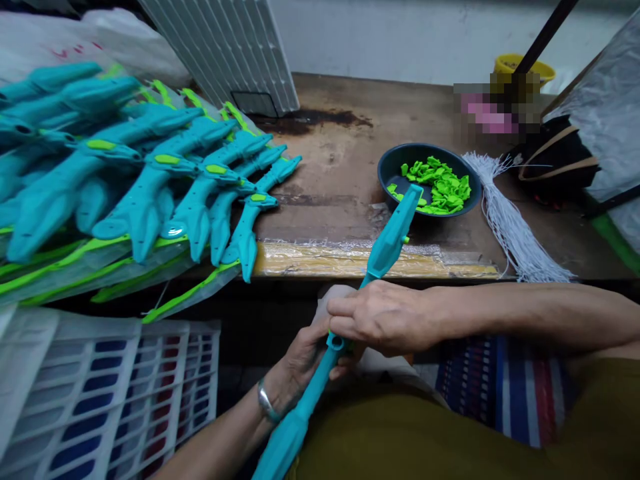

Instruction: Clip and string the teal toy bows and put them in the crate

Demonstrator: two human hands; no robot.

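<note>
I hold a long teal plastic tool (390, 237) over my lap, its head pointing toward the table. My left hand (305, 360) grips its shaft from below; a metal bangle sits on that wrist. My right hand (383, 317) closes over the shaft from above, fingers pressing at a small fitting near the middle. A dark bowl (390, 167) of small bright green plastic pieces (443, 187) stands on the table just beyond the tool's tip.
Several matching teal tools with green parts (150, 187) lie stacked at the left on the worn wooden table (340, 160). A bundle of white cords (510, 227) lies right of the bowl. A white plastic crate (100, 393) stands at the lower left.
</note>
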